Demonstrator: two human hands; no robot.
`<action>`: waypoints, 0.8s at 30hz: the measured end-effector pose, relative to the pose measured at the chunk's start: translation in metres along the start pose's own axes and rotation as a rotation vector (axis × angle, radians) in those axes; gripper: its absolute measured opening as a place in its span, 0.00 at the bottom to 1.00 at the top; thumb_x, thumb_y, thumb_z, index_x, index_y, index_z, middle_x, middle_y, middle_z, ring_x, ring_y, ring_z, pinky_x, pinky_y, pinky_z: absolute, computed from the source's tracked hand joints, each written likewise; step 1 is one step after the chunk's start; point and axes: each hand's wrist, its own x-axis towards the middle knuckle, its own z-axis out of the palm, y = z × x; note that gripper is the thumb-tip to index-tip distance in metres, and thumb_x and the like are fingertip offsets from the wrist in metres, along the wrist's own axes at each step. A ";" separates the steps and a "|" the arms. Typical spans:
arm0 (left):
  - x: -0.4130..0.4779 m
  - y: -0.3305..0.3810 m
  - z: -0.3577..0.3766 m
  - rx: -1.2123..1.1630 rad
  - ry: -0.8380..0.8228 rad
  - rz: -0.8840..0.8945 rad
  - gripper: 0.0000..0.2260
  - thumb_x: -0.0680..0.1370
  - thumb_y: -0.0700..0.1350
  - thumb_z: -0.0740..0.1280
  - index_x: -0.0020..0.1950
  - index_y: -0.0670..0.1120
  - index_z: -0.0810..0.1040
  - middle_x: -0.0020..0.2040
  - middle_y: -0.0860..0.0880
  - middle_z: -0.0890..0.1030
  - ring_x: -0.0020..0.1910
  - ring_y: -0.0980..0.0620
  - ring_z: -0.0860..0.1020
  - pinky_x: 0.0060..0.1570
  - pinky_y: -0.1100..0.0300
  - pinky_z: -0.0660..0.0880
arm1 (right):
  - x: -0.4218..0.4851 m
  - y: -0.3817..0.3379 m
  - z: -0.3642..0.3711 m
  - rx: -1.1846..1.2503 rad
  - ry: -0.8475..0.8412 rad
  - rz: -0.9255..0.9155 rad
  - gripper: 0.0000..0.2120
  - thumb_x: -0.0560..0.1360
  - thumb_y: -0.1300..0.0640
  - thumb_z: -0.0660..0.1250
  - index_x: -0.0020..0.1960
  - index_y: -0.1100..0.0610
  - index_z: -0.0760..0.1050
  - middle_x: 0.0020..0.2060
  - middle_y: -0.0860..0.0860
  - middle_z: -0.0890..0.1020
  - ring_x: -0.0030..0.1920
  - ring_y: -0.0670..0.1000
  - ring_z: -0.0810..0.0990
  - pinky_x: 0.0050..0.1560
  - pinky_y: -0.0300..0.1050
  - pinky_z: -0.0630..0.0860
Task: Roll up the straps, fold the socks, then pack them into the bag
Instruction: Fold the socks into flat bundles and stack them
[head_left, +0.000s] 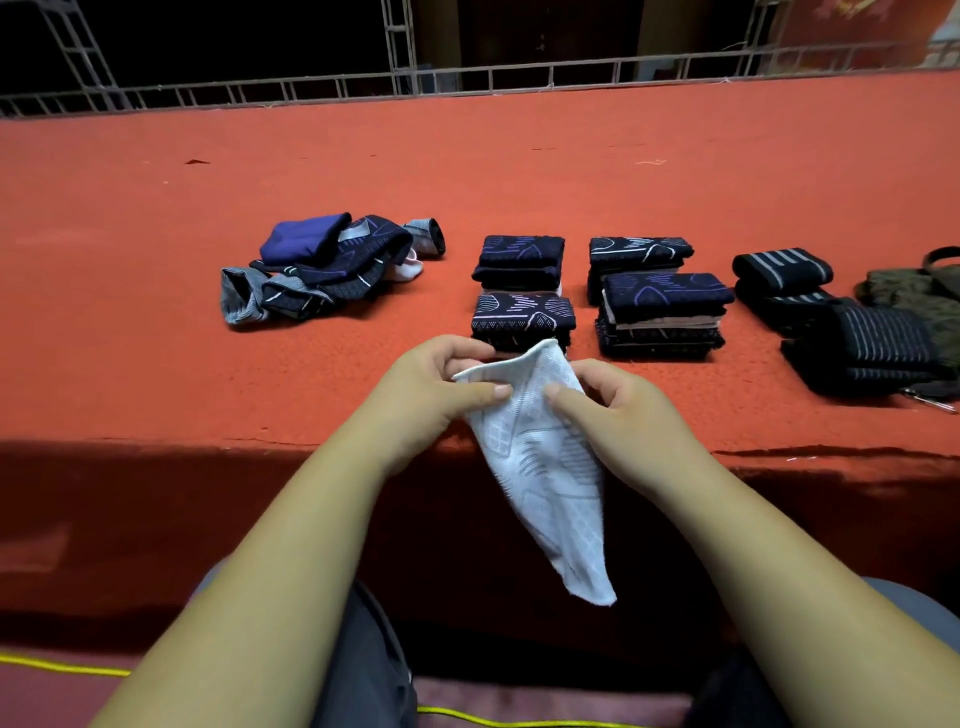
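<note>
A white patterned sock (545, 478) hangs over the front edge of the red platform. My left hand (441, 389) pinches its cuff from the left and my right hand (608, 400) pinches it from the right. Beyond my hands stand several stacks of folded dark socks (524, 260) (660, 312). A loose heap of unfolded socks (332, 265) lies at the left. Rolled black striped straps (784, 270) (872, 343) sit at the right, with the dark green bag (919, 296) at the far right edge, partly cut off.
The red carpeted platform (156, 338) stretches wide, bare at the left and behind the stacks. A metal truss railing (467, 78) runs along its far edge. A yellow cord (62, 665) lies on the floor near my knees.
</note>
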 end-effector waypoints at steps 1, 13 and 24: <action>0.002 -0.001 0.001 -0.038 0.006 0.004 0.21 0.74 0.32 0.78 0.64 0.40 0.79 0.48 0.47 0.88 0.47 0.53 0.84 0.47 0.60 0.80 | 0.001 0.001 0.000 0.020 -0.001 0.008 0.05 0.82 0.51 0.71 0.54 0.48 0.86 0.48 0.44 0.88 0.51 0.43 0.86 0.55 0.46 0.80; 0.002 -0.004 0.008 -0.199 -0.219 -0.141 0.17 0.79 0.37 0.73 0.69 0.40 0.81 0.67 0.37 0.83 0.68 0.36 0.80 0.71 0.37 0.75 | 0.001 -0.003 -0.018 0.333 -0.009 0.103 0.08 0.82 0.56 0.72 0.57 0.59 0.85 0.53 0.61 0.88 0.47 0.50 0.85 0.51 0.47 0.79; -0.002 0.004 0.020 -0.165 -0.102 -0.020 0.16 0.71 0.34 0.79 0.56 0.40 0.81 0.50 0.36 0.85 0.48 0.42 0.84 0.47 0.54 0.82 | 0.001 -0.003 -0.024 0.229 0.021 -0.029 0.14 0.75 0.69 0.72 0.55 0.55 0.86 0.50 0.52 0.89 0.51 0.46 0.85 0.55 0.41 0.80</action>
